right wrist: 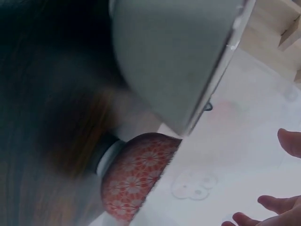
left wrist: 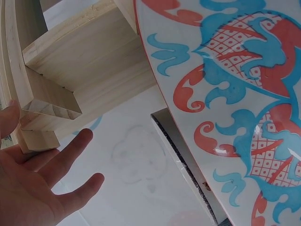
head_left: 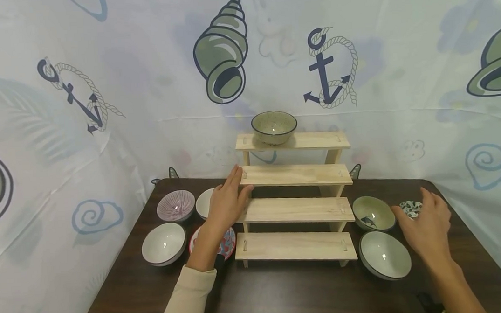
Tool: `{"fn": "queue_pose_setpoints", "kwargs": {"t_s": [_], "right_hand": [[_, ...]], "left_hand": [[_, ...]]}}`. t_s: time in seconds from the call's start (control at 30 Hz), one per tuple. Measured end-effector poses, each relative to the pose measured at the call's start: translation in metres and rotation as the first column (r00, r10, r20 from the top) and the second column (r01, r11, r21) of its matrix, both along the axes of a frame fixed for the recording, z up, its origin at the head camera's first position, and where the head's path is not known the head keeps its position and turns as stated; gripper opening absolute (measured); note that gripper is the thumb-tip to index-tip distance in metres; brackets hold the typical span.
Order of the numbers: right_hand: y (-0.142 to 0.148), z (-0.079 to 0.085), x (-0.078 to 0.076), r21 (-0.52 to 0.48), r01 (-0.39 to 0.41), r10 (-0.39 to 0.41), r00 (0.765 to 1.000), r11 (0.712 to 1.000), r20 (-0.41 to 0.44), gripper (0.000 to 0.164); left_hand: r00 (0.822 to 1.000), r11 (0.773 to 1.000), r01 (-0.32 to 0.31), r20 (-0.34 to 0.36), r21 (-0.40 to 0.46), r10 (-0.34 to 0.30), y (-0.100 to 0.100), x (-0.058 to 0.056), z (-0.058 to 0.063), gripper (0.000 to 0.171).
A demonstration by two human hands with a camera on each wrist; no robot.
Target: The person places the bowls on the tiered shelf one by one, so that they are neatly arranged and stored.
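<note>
My left hand (head_left: pixel 227 199) is at the left end of a wooden tiered stand (head_left: pixel 293 174), its fingers extended along the second step from the top. In the left wrist view, the thumb and fingers lie around the board's end (left wrist: pixel 41 140), with two fingers spread away. A bowl with red and blue patterns (left wrist: pixel 225 108) is close beside it. My right hand (head_left: pixel 429 221) hovers, fingers parted, over a small bowl with a leafy pattern (head_left: pixel 410 209), partly hidden. Nearby are a green bowl (head_left: pixel 374 213) and a white bowl (head_left: pixel 385 254). A speckled bowl (head_left: pixel 274 126) sits on the top step.
Left of the stand, a pink-striped bowl (head_left: pixel 175 205), a white bowl (head_left: pixel 164 243) and another partly hidden white bowl (head_left: pixel 203 203) rest on the dark table (head_left: pixel 281 290). A red flower-patterned bowl (right wrist: pixel 138 176) shows in the right wrist view. A printed cloth (head_left: pixel 154 62) hangs behind.
</note>
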State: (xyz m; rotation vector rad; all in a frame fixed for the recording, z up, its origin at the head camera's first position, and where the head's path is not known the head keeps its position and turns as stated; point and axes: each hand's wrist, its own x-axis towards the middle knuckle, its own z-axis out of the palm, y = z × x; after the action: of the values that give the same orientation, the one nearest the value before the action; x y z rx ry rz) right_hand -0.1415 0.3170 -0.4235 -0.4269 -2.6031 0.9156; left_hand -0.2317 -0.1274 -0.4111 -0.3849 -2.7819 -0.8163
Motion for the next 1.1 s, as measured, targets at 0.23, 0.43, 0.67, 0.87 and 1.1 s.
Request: {"fn": "queue_pose_setpoints", "kwargs": {"t_s": [0.23, 0.43, 0.67, 0.87, 1.1], "right_hand": [[0.011, -0.008, 0.003, -0.032, 0.023, -0.022, 0.999, 0.999, 0.037, 0.090], [0.017, -0.010, 0.002, -0.020, 0.032, -0.031, 0.998, 0.999, 0.056, 0.091], [0.024, -0.014, 0.001, 0.020, 0.025, -0.026, 0.997, 0.999, 0.073, 0.095], [0.032, -0.017, 0.000, 0.034, 0.026, -0.030, 0.994, 0.999, 0.103, 0.099], [0.042, -0.023, 0.002, 0.024, -0.012, 0.008, 0.987, 1.000, 0.158, 0.101]], "left_hand": [[1.000, 1.000, 0.000, -0.010, -0.005, -0.001, 0.001, -0.001, -0.001, 0.069], [1.000, 1.000, -0.006, -0.013, -0.007, 0.006, 0.001, -0.001, -0.001, 0.070], [1.000, 1.000, -0.002, -0.025, -0.014, 0.001, 0.001, -0.001, 0.000, 0.070], [1.000, 1.000, 0.000, -0.011, -0.015, 0.000, 0.001, -0.001, 0.002, 0.070], [1.000, 1.000, -0.003, -0.010, -0.003, 0.003, 0.001, -0.001, 0.000, 0.069]]}}
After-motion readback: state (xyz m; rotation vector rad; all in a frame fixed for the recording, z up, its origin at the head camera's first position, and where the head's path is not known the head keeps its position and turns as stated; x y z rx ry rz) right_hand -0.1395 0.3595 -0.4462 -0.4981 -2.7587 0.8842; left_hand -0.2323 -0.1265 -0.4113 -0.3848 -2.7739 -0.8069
